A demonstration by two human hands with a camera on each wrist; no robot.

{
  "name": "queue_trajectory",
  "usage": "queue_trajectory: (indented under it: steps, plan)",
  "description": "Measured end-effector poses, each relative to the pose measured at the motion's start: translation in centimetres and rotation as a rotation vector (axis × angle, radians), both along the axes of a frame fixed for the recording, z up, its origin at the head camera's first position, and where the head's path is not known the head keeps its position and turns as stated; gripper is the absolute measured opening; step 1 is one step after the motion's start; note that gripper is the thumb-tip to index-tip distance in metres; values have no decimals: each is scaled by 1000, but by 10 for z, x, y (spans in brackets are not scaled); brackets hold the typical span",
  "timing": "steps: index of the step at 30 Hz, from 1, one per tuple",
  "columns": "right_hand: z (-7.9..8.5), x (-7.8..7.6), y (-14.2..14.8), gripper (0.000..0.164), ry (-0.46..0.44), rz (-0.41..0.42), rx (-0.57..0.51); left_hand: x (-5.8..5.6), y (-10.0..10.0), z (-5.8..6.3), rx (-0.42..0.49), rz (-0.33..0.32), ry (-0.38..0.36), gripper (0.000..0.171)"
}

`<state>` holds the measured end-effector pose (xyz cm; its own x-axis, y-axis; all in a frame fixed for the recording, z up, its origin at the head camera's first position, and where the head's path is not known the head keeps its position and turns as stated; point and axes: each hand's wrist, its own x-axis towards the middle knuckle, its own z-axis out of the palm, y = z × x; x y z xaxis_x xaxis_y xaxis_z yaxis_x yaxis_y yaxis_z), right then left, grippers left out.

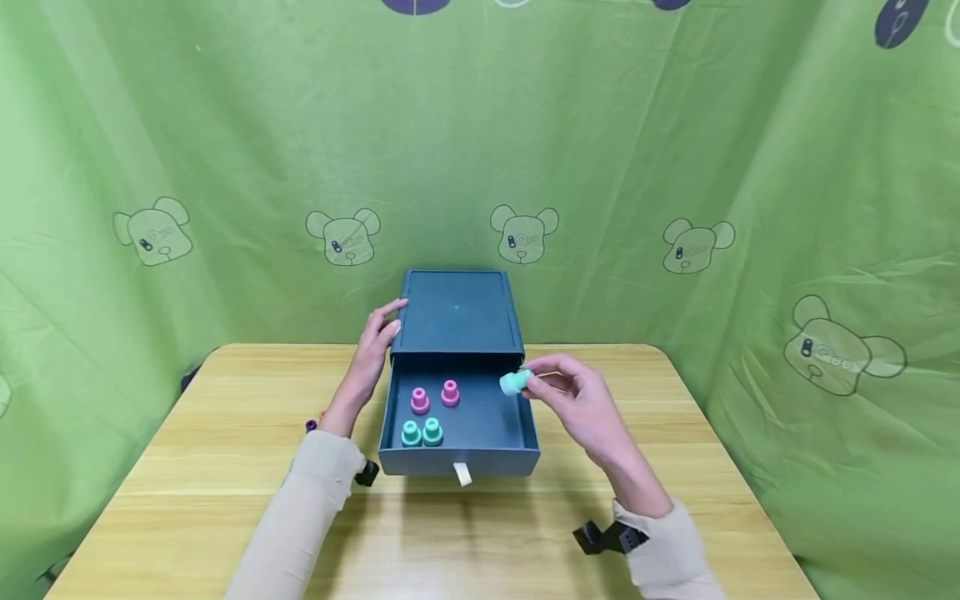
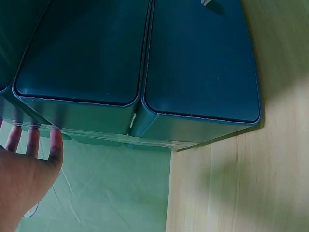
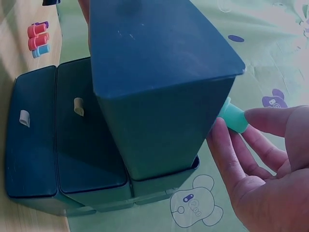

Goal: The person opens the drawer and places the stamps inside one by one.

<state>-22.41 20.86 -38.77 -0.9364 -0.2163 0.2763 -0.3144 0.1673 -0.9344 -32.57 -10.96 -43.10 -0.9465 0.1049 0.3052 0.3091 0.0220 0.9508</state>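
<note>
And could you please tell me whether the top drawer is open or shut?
It is open: the top drawer juts out from the cabinet, with two pink pegs and two green pegs visible inside.

Beyond the right hand [image 1: 581, 408] hangs a creased green fabric curtain [image 1: 450, 125] printed with outlined bear heads [image 1: 348, 237], its dark purple ovals [image 1: 416, 5] high above the grip; below the grip spreads a pale wood-grained tabletop [image 1: 187, 500].

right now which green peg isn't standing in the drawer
The green peg pinched by the right hand; the other two green pegs stand upright inside the open drawer, near its front left corner.
</note>
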Motion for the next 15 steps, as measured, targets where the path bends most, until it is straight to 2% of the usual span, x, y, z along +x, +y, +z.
queue_trajectory:
  steps: [15]
  plan:
    - [1,-1,-9,24,10,17,80,0,1,-1,1,3,3,50]
